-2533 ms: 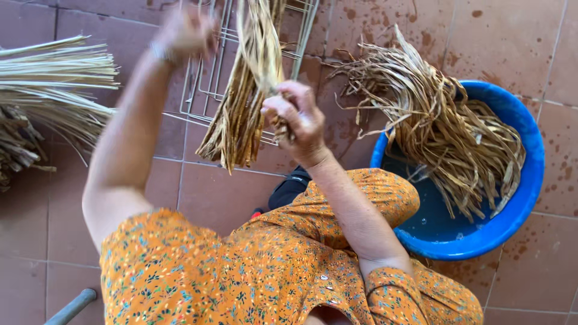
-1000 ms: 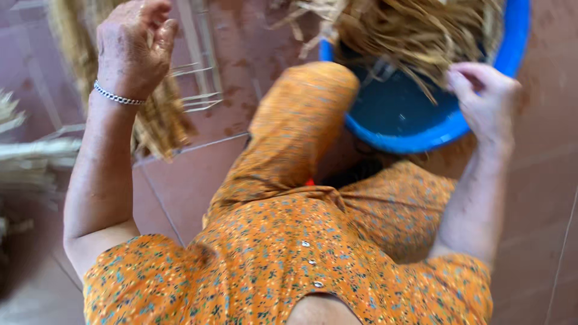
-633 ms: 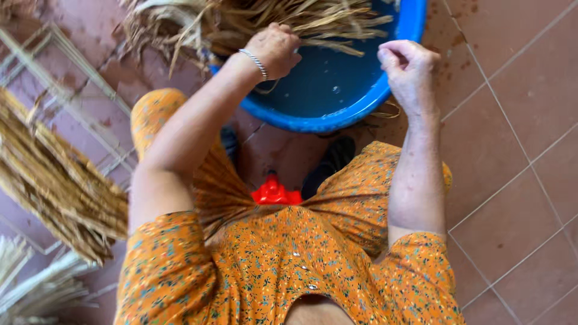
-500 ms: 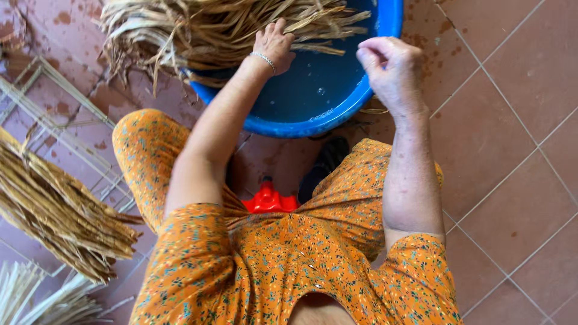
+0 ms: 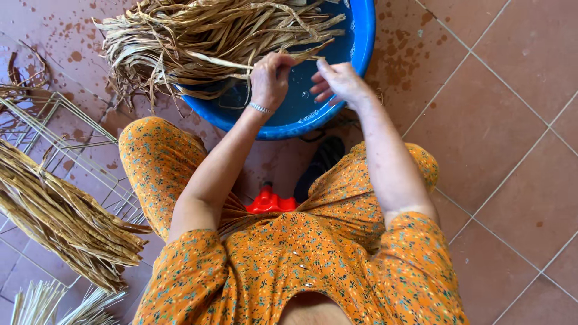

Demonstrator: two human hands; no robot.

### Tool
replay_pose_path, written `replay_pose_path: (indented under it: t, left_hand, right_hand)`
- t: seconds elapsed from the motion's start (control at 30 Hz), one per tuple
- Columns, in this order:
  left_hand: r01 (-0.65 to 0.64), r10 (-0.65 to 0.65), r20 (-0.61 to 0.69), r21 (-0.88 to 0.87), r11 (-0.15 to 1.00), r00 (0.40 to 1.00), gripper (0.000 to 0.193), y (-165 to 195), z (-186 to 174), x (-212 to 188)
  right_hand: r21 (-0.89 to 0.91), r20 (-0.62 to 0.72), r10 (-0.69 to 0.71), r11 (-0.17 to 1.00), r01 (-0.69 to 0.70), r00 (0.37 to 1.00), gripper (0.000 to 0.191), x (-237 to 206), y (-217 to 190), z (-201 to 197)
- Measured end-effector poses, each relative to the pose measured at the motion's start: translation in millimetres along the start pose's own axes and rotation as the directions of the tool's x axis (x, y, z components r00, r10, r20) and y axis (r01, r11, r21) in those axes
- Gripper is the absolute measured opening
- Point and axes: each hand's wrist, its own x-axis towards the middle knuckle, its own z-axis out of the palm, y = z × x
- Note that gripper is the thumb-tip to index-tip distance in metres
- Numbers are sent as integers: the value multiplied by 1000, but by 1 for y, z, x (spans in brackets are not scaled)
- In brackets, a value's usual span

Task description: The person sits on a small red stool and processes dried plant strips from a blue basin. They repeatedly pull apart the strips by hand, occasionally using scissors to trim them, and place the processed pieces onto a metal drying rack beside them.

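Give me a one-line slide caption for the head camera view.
Both hands, left hand and right hand, pick at a strand from the wet fibre bundle over a blue basin.

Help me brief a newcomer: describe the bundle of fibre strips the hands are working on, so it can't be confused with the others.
Find the blue plastic basin on the wet red floor tiles. The damp fibre strips lie across its rim, with the left hand and right hand pinching single strands. Unlike the bundle on the wire rack, it is tangled and spills over the basin.
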Motion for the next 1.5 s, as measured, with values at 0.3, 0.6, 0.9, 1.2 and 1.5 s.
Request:
replay_pose_path:
  t: [0.3,0.6,0.9,1.2,1.5]
  left_hand:
    - [189,-185,41,-159,969,982,27,68,-29,-46]
    - [141,-111,99,-383,913,989,26,76,4,12]
    - [211,-102,318,-331,920,942,30,76,58,37]
    - [88,-85,260,-2,996,962,26,97,60,37]
    - [-31,6,325,72,997,946,21,118,43,8]
  right_hand:
    - [527,-376,-260,729,436,889,27,-2,-16,8]
    - [390,-349,-393,764,513,851,25,-23,-29,16]
    - [609,-299,-400,619,496,866,30,-24,-17,-11]
    - [678,-388,-378,500,538,841,27,9,-10,-14]
    - [850,-425,-139,279,447,895,23,41,12,-87]
